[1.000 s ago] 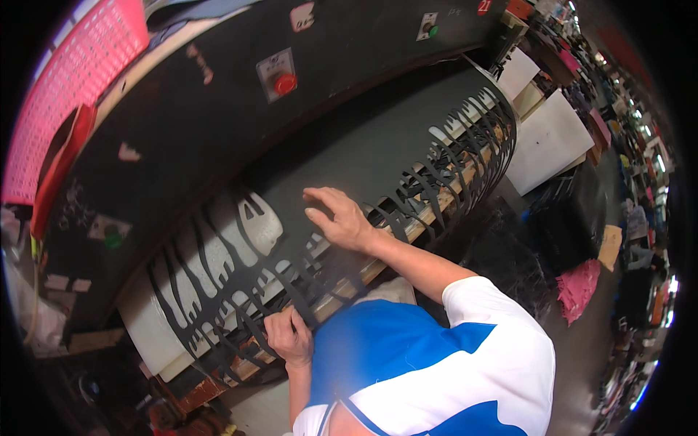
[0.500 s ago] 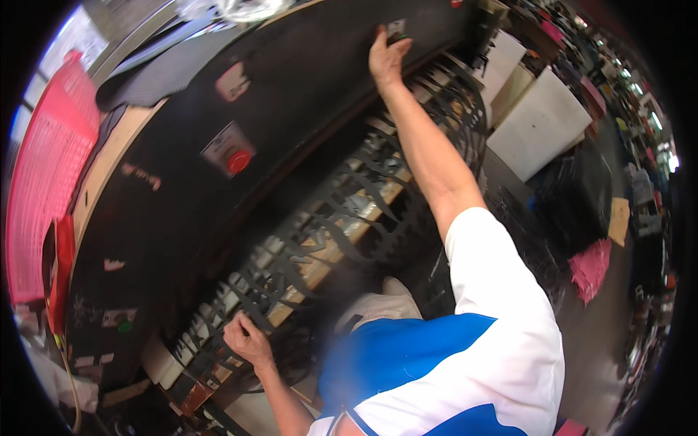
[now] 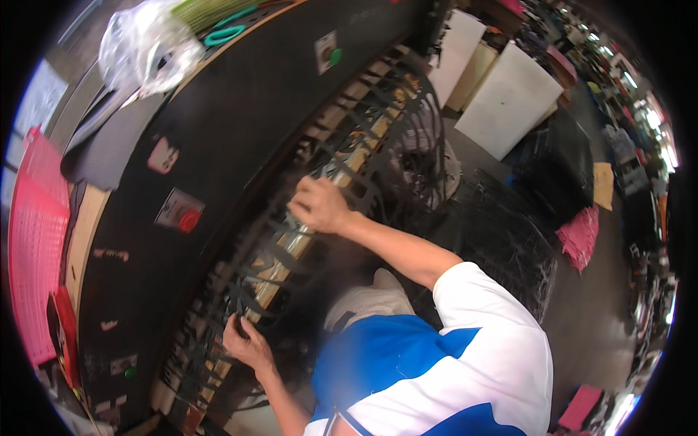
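Dark, flat strips [image 3: 282, 256] with cut-out edges hang in a row over a pale wooden rail [image 3: 267, 292] along the front of a long black machine [image 3: 240, 131]. My left hand [image 3: 249, 347] is at the lower part of the row, thumb and fingers closed about the edge of a dark strip. Farther up the row, my right hand [image 3: 318, 206] has its fingers curled down over the strips. Whatever lies under those fingers is hidden. On the machine's face are a red button [image 3: 189, 221] and a green button [image 3: 335, 57], both apart from my hands.
A pink plastic basket [image 3: 40, 247] stands at the left. A clear plastic bag [image 3: 145, 47] and teal-handled scissors [image 3: 225, 35] lie on top of the machine. White boards [image 3: 509, 98] lean at the upper right, near a black plastic-wrapped stack [image 3: 556, 171] and pink cloth [image 3: 579, 236].
My right hand has come down from beside the green button to the strips, and its fingers have curled. The left hand remains at the lower strips. The view has shifted.
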A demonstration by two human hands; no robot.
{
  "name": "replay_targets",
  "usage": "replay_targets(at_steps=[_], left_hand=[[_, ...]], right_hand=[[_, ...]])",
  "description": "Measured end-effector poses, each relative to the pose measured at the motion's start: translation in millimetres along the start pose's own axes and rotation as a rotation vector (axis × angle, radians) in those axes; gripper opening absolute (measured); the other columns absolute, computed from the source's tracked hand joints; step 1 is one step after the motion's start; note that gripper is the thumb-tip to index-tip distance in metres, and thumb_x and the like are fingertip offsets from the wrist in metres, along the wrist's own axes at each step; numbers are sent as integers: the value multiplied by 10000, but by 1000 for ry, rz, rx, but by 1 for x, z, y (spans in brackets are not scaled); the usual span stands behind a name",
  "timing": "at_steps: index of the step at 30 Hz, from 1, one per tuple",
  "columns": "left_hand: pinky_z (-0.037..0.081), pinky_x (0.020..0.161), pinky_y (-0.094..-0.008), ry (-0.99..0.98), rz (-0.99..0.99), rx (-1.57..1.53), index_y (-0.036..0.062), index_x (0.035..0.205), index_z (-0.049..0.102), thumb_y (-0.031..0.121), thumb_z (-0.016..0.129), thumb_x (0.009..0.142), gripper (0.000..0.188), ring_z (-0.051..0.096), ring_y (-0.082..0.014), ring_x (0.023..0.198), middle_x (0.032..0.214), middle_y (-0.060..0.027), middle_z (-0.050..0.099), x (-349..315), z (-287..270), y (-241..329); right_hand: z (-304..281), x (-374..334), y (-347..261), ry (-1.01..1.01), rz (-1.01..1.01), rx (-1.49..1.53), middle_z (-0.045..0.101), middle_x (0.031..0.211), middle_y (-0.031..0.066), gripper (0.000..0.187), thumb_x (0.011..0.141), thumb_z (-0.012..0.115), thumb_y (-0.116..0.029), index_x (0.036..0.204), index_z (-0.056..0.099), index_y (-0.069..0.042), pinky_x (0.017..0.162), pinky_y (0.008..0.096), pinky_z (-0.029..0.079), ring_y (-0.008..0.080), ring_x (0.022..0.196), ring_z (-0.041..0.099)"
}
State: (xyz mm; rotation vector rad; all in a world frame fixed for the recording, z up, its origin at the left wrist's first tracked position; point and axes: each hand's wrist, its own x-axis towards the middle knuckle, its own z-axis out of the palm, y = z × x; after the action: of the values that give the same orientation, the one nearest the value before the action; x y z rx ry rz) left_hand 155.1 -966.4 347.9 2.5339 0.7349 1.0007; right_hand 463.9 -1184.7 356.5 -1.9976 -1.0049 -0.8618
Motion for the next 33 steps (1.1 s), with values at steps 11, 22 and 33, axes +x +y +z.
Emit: replay_targets(at_steps=[11,22,33], left_hand=[[559,864,-478,-19,133,-16,15,1007,754,87,691,957,109,720,-389,955,1005,-179,762,1,16,-58],[445,776,-471,-134,56,-21,78,1031,696,72,709,933,98,627,-340,898,904,-108,659,22,-33,-150],[572,999,-384,-35,-336,-387,-15,1426,629,7,517,1069,375,746,-277,1172,1242,-217,768,97,-53,-341]], right_hand=[[70,-53,-7,-46,87,250,646,817,123,92,892,734,-91,807,709,-64,694,443,517,337,794,635],[145,3,-158,-88,340,281,675,995,88,225,933,770,-100,1152,758,-48,827,354,550,224,926,663],[422,-9,-372,-638,-68,654,429,1580,334,653,820,851,-322,1375,668,-32,1229,626,381,588,1513,340]])
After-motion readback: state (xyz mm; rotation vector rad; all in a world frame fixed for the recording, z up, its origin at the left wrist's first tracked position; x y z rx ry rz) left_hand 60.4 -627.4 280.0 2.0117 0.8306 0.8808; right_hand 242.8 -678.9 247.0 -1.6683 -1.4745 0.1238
